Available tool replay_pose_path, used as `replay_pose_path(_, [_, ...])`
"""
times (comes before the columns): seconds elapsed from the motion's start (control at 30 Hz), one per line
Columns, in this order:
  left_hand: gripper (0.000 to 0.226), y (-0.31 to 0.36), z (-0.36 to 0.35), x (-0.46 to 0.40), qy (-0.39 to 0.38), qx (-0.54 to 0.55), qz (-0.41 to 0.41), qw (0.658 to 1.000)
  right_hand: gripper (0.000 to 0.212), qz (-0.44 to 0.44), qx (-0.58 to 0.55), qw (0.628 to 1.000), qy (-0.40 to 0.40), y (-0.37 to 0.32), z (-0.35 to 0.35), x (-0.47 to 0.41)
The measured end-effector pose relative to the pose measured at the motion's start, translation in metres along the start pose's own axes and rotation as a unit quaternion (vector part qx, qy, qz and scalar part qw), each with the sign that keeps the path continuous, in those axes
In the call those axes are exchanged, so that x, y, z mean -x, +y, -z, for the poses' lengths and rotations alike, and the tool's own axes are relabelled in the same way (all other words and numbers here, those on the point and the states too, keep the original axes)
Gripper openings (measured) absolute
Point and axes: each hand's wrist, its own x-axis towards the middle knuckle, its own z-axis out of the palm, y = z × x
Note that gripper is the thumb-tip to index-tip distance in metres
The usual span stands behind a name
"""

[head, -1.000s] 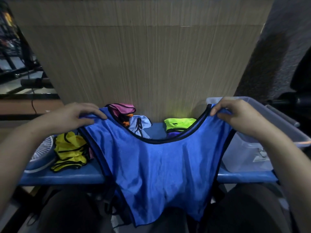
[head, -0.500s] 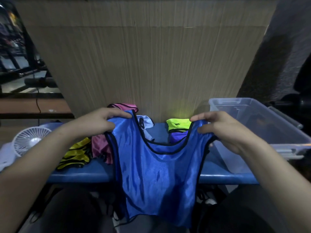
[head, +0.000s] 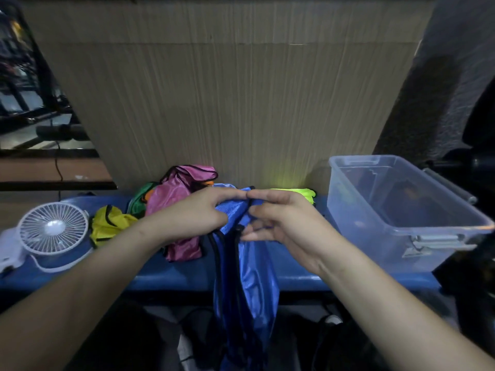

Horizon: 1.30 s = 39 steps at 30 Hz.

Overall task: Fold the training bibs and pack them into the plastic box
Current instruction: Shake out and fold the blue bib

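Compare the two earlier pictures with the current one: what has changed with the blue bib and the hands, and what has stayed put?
The left hand and right hand moved inward until their fingertips met, bringing the shoulder straps of the blue bib together, so it now hangs folded in half lengthwise. Both hands still pinch it. The plastic box, fan and other bibs on the bench did not visibly move.

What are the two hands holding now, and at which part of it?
Both hands hold the blue bib at its top edge: the left hand and the right hand grip the two shoulder parts, brought together, and the rest hangs down.
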Motion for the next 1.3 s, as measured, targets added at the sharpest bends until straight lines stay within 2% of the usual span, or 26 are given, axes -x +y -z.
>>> replay_pose_path(0.13, [0.073,0.001,0.001,0.001,-0.014,-0.015,0.004,1.0,0.046,0.02,-0.009,1.0,0.01,0.005,-0.004,0.0])
replay_pose_path(0.2, [0.069,0.003,0.002,0.003,-0.009,0.039,0.007,0.999,0.044,0.049,0.018,0.998,0.028,0.008,-0.006,0.001])
replay_pose_path(0.3, [0.038,0.004,0.003,0.007,0.002,0.138,-0.003,0.99,0.027,0.088,0.05,0.993,0.059,0.012,-0.008,-0.001])
replay_pose_path(0.33, [0.024,0.005,0.002,0.009,-0.006,0.131,-0.017,0.991,0.024,0.096,0.062,0.991,0.07,0.013,-0.007,-0.003])
replay_pose_path(0.37, [0.021,0.007,0.002,0.01,-0.016,0.122,-0.02,0.992,0.021,0.102,0.076,0.988,0.083,0.014,-0.007,-0.005])
replay_pose_path(0.47, [0.047,0.005,-0.001,0.008,-0.029,0.064,-0.043,0.997,0.014,0.122,0.109,0.979,0.124,0.016,-0.005,-0.011])
replay_pose_path(0.53, [0.051,0.002,-0.007,0.005,-0.023,0.041,-0.058,0.997,0.017,0.135,0.127,0.973,0.138,0.02,-0.004,-0.014])
replay_pose_path(0.67, [0.046,-0.007,-0.016,0.003,0.001,0.046,-0.079,0.996,0.025,0.158,0.167,0.962,0.145,0.027,-0.004,-0.015])
replay_pose_path(0.77, [0.07,-0.009,-0.02,0.002,0.021,0.055,-0.066,0.996,0.031,0.169,0.199,0.954,0.144,0.03,0.001,-0.019])
replay_pose_path(0.87, [0.073,-0.014,-0.02,0.002,0.028,0.065,-0.047,0.996,0.041,0.216,0.341,0.907,0.121,0.035,0.017,-0.024])
replay_pose_path(0.93, [0.073,-0.016,-0.015,0.003,0.009,0.069,-0.045,0.997,0.05,0.227,0.415,0.878,0.067,0.038,0.028,-0.027])
replay_pose_path(1.07, [0.07,-0.021,-0.011,0.003,-0.076,0.073,-0.056,0.993,0.038,0.207,0.383,0.899,-0.053,0.041,0.044,-0.037])
replay_pose_path(1.17, [0.071,-0.022,-0.011,0.005,-0.118,0.075,-0.074,0.987,0.033,0.154,0.329,0.928,-0.079,0.037,0.049,-0.036])
replay_pose_path(1.3, [0.07,-0.026,-0.005,0.007,-0.133,0.051,-0.085,0.986,0.031,0.144,0.329,0.929,-0.084,0.039,0.05,-0.033])
